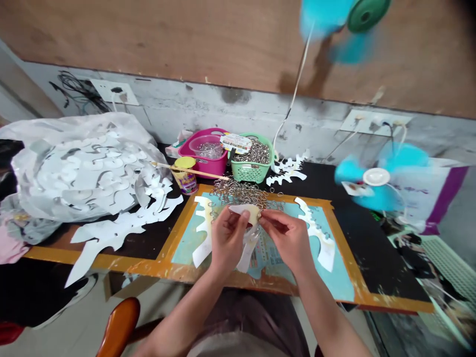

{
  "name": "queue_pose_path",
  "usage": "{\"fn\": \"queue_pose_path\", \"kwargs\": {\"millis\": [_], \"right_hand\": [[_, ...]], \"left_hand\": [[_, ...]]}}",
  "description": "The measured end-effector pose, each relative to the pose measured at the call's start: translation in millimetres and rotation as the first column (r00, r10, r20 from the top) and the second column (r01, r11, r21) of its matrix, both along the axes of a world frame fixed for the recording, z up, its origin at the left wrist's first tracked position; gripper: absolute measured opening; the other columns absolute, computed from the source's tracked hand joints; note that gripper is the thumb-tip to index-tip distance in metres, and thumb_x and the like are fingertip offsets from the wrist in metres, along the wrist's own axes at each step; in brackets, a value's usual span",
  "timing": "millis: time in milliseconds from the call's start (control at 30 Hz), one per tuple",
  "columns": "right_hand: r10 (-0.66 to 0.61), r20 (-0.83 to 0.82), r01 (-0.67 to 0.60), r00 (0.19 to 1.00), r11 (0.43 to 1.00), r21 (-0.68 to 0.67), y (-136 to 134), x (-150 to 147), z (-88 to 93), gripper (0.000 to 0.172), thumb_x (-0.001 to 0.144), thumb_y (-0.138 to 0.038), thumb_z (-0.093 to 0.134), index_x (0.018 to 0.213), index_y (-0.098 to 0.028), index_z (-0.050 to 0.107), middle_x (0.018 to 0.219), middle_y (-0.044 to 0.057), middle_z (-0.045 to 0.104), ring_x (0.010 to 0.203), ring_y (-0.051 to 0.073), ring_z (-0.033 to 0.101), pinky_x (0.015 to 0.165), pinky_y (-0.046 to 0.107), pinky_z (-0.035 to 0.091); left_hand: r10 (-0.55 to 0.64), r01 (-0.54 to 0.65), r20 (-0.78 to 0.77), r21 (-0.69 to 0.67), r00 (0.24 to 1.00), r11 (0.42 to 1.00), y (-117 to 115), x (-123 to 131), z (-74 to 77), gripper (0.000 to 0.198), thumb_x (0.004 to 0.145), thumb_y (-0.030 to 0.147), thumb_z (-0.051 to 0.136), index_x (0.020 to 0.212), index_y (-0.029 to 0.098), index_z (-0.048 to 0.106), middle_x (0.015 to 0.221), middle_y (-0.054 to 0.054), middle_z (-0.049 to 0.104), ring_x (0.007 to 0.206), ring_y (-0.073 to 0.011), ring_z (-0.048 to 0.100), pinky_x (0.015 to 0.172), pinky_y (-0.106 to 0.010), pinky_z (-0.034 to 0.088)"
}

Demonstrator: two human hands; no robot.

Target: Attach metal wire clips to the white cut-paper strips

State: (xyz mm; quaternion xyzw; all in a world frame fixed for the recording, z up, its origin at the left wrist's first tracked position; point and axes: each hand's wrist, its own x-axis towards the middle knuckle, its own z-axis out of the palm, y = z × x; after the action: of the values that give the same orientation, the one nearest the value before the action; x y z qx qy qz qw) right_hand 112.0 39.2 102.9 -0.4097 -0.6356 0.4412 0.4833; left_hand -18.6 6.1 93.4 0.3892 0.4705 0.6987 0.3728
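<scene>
My left hand (225, 240) grips a white cut-out piece (250, 214) with a yellowish patch, thumb on top, raised above the mat. At that piece's right edge, the fingertips of my right hand (290, 240) are pinched together. Something small sits between them, too small to make out. Below the hands another white cut-out (245, 255) lies on the light blue mat (342, 285). Toothed white cut-outs flank it, one at left (202, 254) and one at right (326, 253), the right one with metal rings along it. Just beyond my hands lies a pile of metal rings (241, 192).
A plastic bag of white cut-outs (85, 173) fills the left side. Behind the pile stand a pink basket (219, 166), a green basket (249, 172) of rings and a yellow-lidded tub (188, 184) with a stick across it. A blue fan (376, 177) is at right.
</scene>
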Motion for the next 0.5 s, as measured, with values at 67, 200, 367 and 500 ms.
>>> {"fn": "queue_pose_path", "kwargs": {"millis": [67, 200, 367, 500], "right_hand": [[-0.014, 0.016, 0.014, 1.0, 1.0, 0.003, -3.3, 16.0, 5.8, 0.013, 0.083, -0.03, 0.072, 0.093, -0.023, 0.077, 0.098, 0.006, 0.077, 0.088, 0.025, 0.072, 0.079, 0.036, 0.06], [-0.069, 0.226, 0.038, 0.972, 0.99, 0.136, -16.5, 49.4, 32.8, 0.01, 0.086, -0.028, 0.069, 0.094, -0.025, 0.074, 0.094, 0.004, 0.076, 0.087, 0.025, 0.071, 0.077, 0.036, 0.058], [0.036, 0.54, -0.153, 0.841, 0.973, 0.174, -19.5, 54.9, 39.2, 0.016, 0.086, -0.016, 0.064, 0.093, -0.028, 0.072, 0.087, 0.0, 0.074, 0.079, 0.021, 0.069, 0.075, 0.033, 0.052], [0.266, 0.602, -0.314, 0.753, 0.949, -0.026, -0.8, 28.3, -9.1, 0.011, 0.083, -0.013, 0.066, 0.081, -0.023, 0.071, 0.076, 0.0, 0.072, 0.07, 0.019, 0.067, 0.066, 0.028, 0.048]], "left_hand": [[-0.055, 0.052, 0.086, 0.038, 0.995, 0.998, -0.9, 13.6, 0.7, 0.021, 0.085, 0.038, 0.069, 0.091, 0.02, 0.059, 0.073, 0.001, 0.062, 0.065, -0.0118, 0.059, 0.062, -0.021, 0.049], [-0.3, 0.267, 0.286, 0.148, 0.91, 0.952, -7.5, 35.6, 4.4, 0.035, 0.08, 0.038, 0.068, 0.108, 0.024, 0.053, 0.086, -0.003, 0.065, 0.072, -0.0176, 0.062, 0.065, -0.027, 0.049], [-0.388, 0.332, 0.341, 0.212, 0.856, 0.919, -22.1, 33.0, -14.5, 0.047, 0.07, 0.042, 0.067, 0.111, 0.023, 0.052, 0.113, -0.009, 0.058, 0.088, -0.0223, 0.059, 0.07, -0.031, 0.049], [-0.31, 0.32, 0.222, -0.009, 0.924, 0.948, -36.7, 12.2, -60.2, 0.041, 0.081, 0.036, 0.055, 0.12, 0.025, 0.048, 0.125, -0.008, 0.05, 0.09, -0.0204, 0.056, 0.07, -0.03, 0.049]]}}
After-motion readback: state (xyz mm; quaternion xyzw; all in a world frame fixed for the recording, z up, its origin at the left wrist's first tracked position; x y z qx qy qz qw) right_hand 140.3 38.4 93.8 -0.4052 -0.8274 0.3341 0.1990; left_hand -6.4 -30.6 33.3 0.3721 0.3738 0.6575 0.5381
